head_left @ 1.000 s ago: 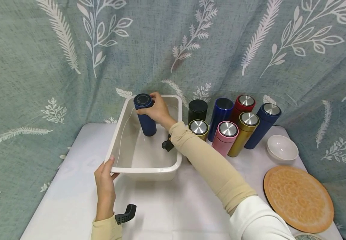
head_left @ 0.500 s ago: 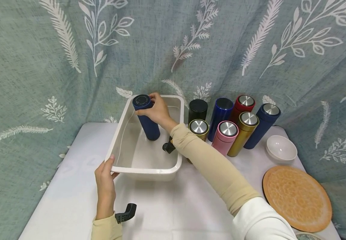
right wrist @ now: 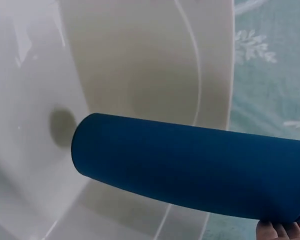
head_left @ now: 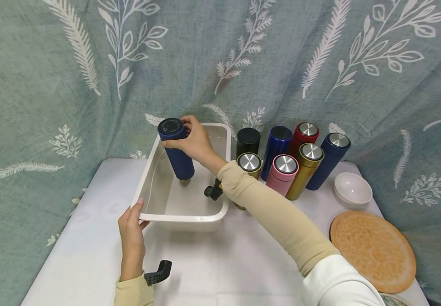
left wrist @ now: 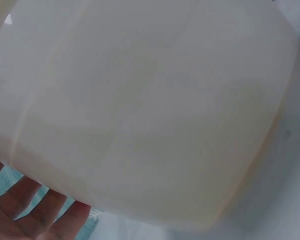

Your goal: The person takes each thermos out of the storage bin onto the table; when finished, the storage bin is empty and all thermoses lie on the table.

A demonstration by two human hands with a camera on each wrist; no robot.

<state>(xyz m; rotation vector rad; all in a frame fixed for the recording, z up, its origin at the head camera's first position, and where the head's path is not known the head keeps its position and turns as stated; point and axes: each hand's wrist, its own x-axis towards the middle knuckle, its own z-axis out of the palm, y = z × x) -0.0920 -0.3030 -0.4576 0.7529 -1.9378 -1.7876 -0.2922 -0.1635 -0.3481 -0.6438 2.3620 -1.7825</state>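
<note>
My right hand (head_left: 195, 140) grips a dark blue thermos flask (head_left: 181, 163) near its black lid, thumb on the near side. The flask leans, lid to the left, inside the white plastic basin (head_left: 182, 218). In the right wrist view the flask (right wrist: 190, 165) lies across the picture, its base just apart from a dark spot on the basin floor; fingertips (right wrist: 280, 231) show by the lid end. My left hand (head_left: 131, 229) holds the basin's near left corner, thumb on the rim. In the left wrist view its fingers (left wrist: 37, 212) reach under the basin's outer wall (left wrist: 155, 110).
Right of the basin stand several flasks, among them a black one (head_left: 248, 140), a pink one (head_left: 279, 182) and a gold one (head_left: 301, 178). Farther right are a white bowl (head_left: 353, 188) and a round orange-brown board (head_left: 373, 250). A patterned curtain (head_left: 190, 55) hangs behind.
The flask in my right hand has shifted slightly left and its base has come a little nearer to me within the basin. My left hand keeps its hold on the corner.
</note>
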